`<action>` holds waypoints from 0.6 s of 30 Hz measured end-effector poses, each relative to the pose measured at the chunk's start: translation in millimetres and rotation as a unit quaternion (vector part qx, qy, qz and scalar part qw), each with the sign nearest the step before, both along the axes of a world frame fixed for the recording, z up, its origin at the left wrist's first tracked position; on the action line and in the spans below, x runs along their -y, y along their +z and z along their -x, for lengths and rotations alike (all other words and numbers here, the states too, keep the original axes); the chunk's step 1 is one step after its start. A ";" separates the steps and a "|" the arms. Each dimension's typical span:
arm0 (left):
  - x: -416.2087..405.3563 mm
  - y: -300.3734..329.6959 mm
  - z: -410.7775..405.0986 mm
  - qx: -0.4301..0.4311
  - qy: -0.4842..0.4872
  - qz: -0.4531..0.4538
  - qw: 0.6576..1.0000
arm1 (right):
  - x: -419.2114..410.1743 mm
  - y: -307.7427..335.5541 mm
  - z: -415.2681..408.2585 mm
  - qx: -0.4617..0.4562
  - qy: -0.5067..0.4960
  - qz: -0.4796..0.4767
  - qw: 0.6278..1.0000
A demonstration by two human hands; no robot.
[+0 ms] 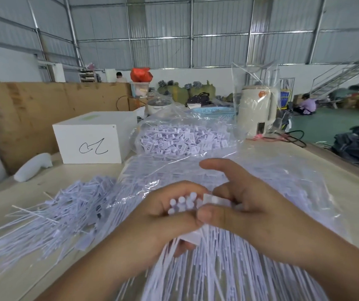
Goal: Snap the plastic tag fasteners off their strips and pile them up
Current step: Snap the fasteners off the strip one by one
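Note:
My left hand (163, 216) grips a bundle of white plastic tag fasteners (185, 204) by their round heads, and their long thin tails (213, 268) fan down toward me. My right hand (239, 205) pinches the flat tag ends (214, 200) of the same bundle between thumb and fingers, with its index finger raised. To the left on the table lies a spread pile of loose fasteners (65, 205). Under my hands a clear plastic bag (282, 183) holds more fasteners.
Farther back lies a second clear bag full of fasteners (180, 137). A white box with a black scribble (91, 142) stands at the back left, a cream electric kettle (256, 109) at the back right. A cardboard sheet (22, 116) walls the left. The table edge (348, 166) runs along the right.

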State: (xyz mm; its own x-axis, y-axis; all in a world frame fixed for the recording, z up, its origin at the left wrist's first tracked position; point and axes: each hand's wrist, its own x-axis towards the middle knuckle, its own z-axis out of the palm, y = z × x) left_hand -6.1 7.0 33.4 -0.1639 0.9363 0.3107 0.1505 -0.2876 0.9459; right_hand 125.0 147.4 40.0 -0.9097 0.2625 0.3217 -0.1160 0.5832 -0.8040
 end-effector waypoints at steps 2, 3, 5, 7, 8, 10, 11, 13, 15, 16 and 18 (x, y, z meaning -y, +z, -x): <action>0.6 1.1 4.0 -0.004 -0.006 0.018 1.000 | -1.6 1.2 -0.8 0.007 0.010 0.016 1.000; 1.3 1.4 7.1 -0.021 -0.023 0.031 0.999 | -1.8 2.6 -1.7 0.018 0.021 0.015 0.999; 2.5 2.6 11.2 -0.084 -0.059 0.068 0.992 | -2.0 3.9 -3.0 0.038 0.030 -0.027 0.998; 2.1 2.6 13.1 -0.112 -0.064 0.093 0.987 | -1.9 3.9 -3.3 0.047 0.021 -0.065 0.997; 2.2 2.6 13.6 -0.106 -0.058 0.093 0.988 | -2.1 4.5 -3.2 0.049 0.021 -0.062 0.997; 2.0 3.6 14.6 -0.087 -0.030 0.079 0.993 | -4.4 9.3 -5.1 0.048 0.023 -0.027 0.998; 2.5 4.0 15.4 -0.074 -0.016 0.071 0.995 | -7.4 11.8 -6.5 0.052 0.022 -0.016 0.998; 5.1 5.3 16.4 -0.039 0.007 0.067 0.997 | -12.5 15.8 -10.2 0.085 0.030 -0.015 0.996; 5.6 5.1 13.6 -0.018 0.024 0.060 0.998 | -11.2 17.5 -12.0 0.097 0.031 -0.003 0.995; 4.0 4.7 10.6 -0.010 0.040 0.049 0.998 | -9.1 17.0 -11.3 0.085 0.019 0.002 0.996; -2.9 0.9 3.5 0.008 0.102 0.011 0.995 | -3.4 13.9 -6.9 0.039 -0.031 0.015 0.999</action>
